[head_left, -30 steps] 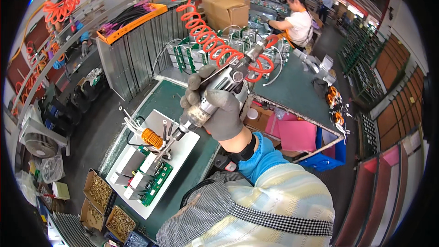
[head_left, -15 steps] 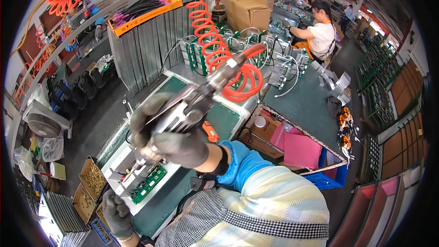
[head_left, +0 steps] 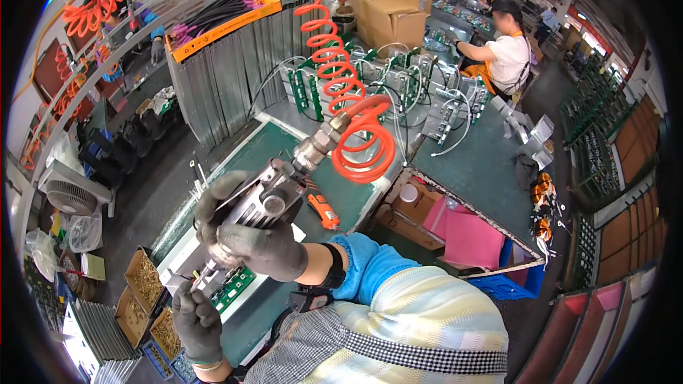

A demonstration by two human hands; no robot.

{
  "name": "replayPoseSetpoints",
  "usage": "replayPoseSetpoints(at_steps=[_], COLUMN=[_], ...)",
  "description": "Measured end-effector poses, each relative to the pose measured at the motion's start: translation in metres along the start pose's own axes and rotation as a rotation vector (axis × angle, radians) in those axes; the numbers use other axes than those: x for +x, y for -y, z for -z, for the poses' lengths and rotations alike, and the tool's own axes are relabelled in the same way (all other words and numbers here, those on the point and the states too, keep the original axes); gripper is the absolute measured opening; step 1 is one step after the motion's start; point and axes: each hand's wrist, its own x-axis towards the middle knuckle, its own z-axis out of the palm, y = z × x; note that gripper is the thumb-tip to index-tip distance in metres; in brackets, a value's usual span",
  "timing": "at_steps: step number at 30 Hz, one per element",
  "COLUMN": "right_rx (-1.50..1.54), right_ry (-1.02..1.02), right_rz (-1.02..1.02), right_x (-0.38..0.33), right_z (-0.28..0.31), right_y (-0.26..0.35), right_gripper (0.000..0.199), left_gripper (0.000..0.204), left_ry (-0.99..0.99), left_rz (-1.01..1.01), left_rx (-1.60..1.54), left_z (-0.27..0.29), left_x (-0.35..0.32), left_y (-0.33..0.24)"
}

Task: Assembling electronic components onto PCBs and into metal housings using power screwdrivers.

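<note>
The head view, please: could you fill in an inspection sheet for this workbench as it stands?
Surface: green mat on a long bench.
Job's things: pneumatic screwdriver, green circuit board on a white fixture.
Clutter: trays of brass screws, orange-handled tool.
Grippers: gloved right hand grips the screwdriver; gloved left hand pinches something small by its tip.
Cables: orange coiled air hose feeding the screwdriver.
Surroundings: cardboard boxes, desk fan, a seated co-worker.

We saw the green circuit board (head_left: 231, 286) on the white tray (head_left: 186, 254), perhaps touching; brass-screw boxes (head_left: 144, 281) lay left of it.
</note>
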Motion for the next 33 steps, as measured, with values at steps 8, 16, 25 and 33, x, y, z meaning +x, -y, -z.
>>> replayPoseSetpoints(at_steps=[8, 16, 25, 33], right_rx=[-0.133, 0.044, -0.067, -0.008], right_ry=[-0.352, -0.089, -0.057, -0.076], right_rz=[-0.05, 0.089, 0.156, 0.076], right_x=[-0.002, 0.055, 0.072, 0.085], right_z=[0.028, 0.057, 0.097, 0.126], right_y=[0.01, 0.062, 0.104, 0.119], right_gripper=[0.018, 0.035, 0.034, 0.03], left_gripper=[0.025, 0.04, 0.075, 0.027], left_ry=[-0.228, -0.016, 0.149, 0.515], left_rz=[-0.215, 0.331, 0.53, 0.235], left_rx=[0.537, 0.385, 0.211, 0.982], left_z=[-0.046, 0.001, -0.038, -0.036], left_x=[0.011, 0.01, 0.07, 0.082], left_y=[0.001, 0.016, 0.097, 0.115])
